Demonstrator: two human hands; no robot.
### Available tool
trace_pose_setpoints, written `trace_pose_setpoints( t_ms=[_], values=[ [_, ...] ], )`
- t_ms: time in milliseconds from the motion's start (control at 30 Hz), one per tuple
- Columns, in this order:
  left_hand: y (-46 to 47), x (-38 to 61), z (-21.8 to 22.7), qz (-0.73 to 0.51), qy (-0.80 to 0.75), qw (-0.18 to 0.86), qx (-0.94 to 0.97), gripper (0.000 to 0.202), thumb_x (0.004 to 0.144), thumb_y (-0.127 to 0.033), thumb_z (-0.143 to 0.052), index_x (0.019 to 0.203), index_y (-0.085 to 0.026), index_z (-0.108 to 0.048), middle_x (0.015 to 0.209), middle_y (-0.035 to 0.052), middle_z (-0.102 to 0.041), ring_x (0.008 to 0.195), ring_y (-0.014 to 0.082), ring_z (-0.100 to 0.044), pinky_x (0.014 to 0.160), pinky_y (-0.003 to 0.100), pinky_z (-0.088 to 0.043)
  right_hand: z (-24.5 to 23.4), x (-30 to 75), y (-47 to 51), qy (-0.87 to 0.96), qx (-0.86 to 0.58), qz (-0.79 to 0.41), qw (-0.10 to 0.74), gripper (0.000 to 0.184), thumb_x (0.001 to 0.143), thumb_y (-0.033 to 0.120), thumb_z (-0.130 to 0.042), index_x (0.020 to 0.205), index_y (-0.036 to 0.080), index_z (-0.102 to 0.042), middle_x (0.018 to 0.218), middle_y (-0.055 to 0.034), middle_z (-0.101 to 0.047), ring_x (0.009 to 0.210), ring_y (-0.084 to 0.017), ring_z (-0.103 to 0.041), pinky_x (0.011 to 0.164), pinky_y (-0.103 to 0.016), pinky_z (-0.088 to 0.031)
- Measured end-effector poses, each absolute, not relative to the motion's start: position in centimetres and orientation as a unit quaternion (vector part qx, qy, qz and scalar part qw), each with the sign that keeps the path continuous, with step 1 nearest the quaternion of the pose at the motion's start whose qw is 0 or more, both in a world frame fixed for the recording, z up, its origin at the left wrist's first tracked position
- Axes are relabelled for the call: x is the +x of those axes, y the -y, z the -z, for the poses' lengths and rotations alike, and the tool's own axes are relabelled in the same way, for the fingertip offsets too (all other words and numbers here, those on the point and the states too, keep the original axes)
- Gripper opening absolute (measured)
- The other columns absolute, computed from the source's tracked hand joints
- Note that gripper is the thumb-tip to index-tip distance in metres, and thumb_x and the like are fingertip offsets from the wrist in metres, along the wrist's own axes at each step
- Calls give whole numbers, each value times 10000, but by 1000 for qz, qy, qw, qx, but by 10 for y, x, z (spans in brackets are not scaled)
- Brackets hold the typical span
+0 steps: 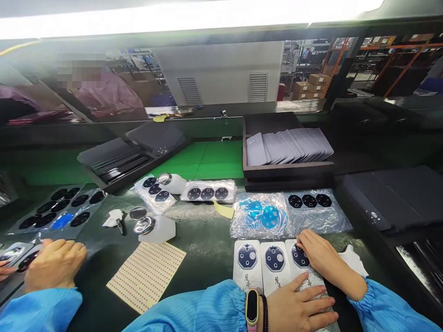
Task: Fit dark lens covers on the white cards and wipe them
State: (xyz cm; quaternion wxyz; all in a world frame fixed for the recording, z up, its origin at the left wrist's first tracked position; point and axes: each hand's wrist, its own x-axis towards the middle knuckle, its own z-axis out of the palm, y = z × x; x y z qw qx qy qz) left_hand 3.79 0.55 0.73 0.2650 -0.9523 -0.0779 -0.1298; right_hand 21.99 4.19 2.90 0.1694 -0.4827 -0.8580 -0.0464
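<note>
In front of me three silver-white cards (246, 276) lie side by side, each bearing a dark octagonal lens piece (274, 258) with small round holes. My left hand (294, 304), with a wristband above it, lies flat with fingers spread over the lower part of the right-hand card. Above it my right hand (320, 256) is closed, its fingertips pressed together at the dark piece on that same card. Whatever is between those fingertips is hidden. Just beyond are a clear film with blue-covered pieces (270, 216) and another film sheet with three black discs (309, 200).
A co-worker's hand (57, 263) rests at the left by film-backed discs (44, 219). Two pump bottles (161, 229) and a sheet of red dots (147, 276) lie centre-left. A black tray (289, 173) of grey plates stands behind; stacked black panels (394, 198) are at right.
</note>
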Motion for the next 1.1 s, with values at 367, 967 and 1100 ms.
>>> trace_pose_setpoints(
  t_ms=[367,967,1100],
  values=[
    [-6,45,5,177,88,246,-949,588,796,-407,-225,1325,-529,-451,1440,-248,-457,1432,139,-282,1110,375,-212,-27,217,-41,854,-439,152,234,344,919,11,-304,711,206,-498,617,7,-499,533,-156,-470,511,-277,-387],
    [-6,47,-8,204,86,158,-962,615,756,-470,-218,1249,-442,-585,1327,-229,-584,1366,130,-361,1094,342,-206,-47,231,8,878,-422,-2,224,280,880,45,-350,710,231,-474,605,0,-544,514,-167,-499,484,-288,-403],
    [-4,46,-10,188,88,176,-962,638,743,-454,-206,1281,-453,-549,1367,-226,-549,1405,143,-317,1099,372,-194,-71,240,5,834,-461,-157,260,229,921,134,-357,749,249,-455,663,-8,-577,575,-169,-550,520,-276,-469]
  ],
)
